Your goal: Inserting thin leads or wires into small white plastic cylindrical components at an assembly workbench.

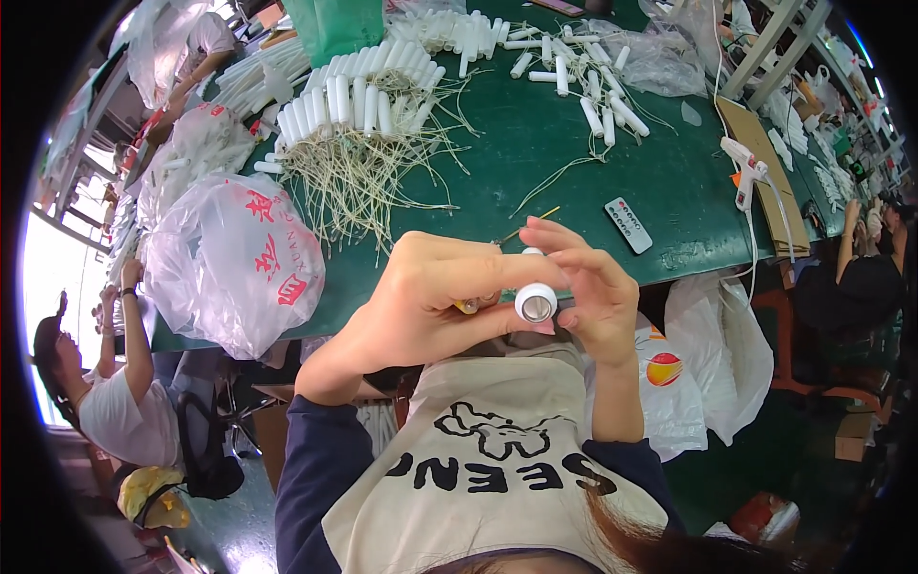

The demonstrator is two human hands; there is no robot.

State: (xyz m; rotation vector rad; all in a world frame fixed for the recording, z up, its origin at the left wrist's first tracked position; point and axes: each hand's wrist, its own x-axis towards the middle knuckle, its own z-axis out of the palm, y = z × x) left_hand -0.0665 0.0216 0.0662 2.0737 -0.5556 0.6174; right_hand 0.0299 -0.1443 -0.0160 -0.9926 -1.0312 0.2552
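Note:
In front of my chest a short white tube (536,303) points its open end up at me, with a grey metallic inside. My left hand (430,297) is closed, pinching the tube between index finger and thumb. A small yellow piece (467,306) shows within that same hand; its kind is unclear. From the right, my right hand (598,297) closes its curled fingers and thumb about the tube's side. Beyond the fingers a thin amber stick (545,214) slants up; I cannot make out which hand bears it.
Rows of white tubes (339,100) with pale wires (359,182) cover the green table's (497,163) left; more tubes (598,86) lie scattered farther back. Nearby are a remote control (628,225), a white glue gun (748,172) with its cord, and plastic bags (229,258). Other people sit left and right.

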